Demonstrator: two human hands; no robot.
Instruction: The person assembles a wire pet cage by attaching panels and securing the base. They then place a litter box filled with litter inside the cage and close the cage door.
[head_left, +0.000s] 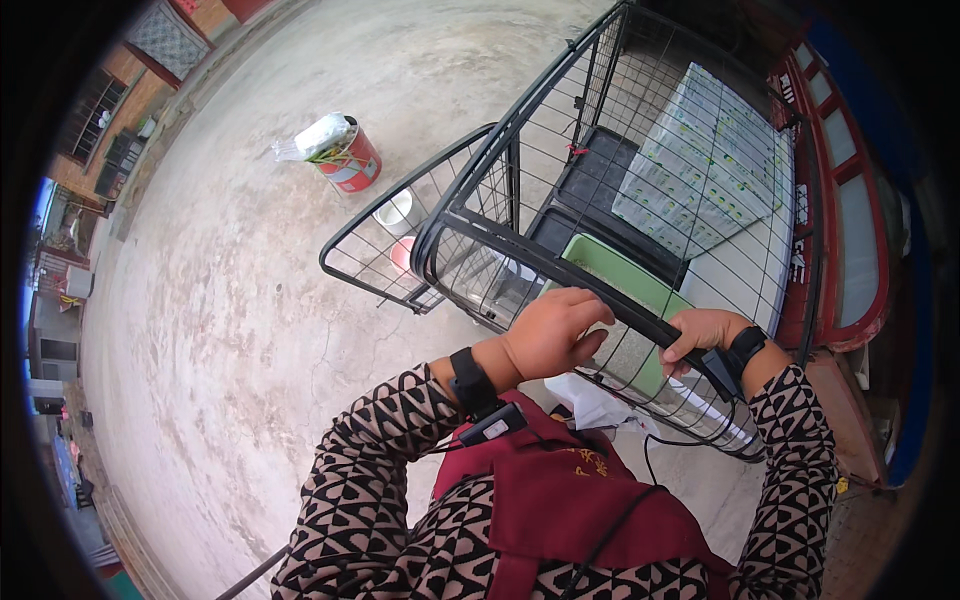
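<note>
A black wire cage (560,110) stands in front of me, its side door (370,235) swung outward to the left. My right hand (703,340) is closed round the flat black bar (620,300) along the cage's near top edge, thumb on top. Beside that bar, further left, my left hand (555,335) has loosely bent fingers with the thumb apart, and nothing shows between them. Below the bar, inside the cage, sits a green litter tray (625,275) with pale grains. Behind the green one lie black trays (600,165).
Wrapped white-and-green packs (700,150) are stacked at the cage's far right side. A red vehicle (845,190) stands close on the right. On the concrete floor (220,300) are a red bucket (355,170) and a white bucket (400,212). White plastic (600,402) lies below the cage.
</note>
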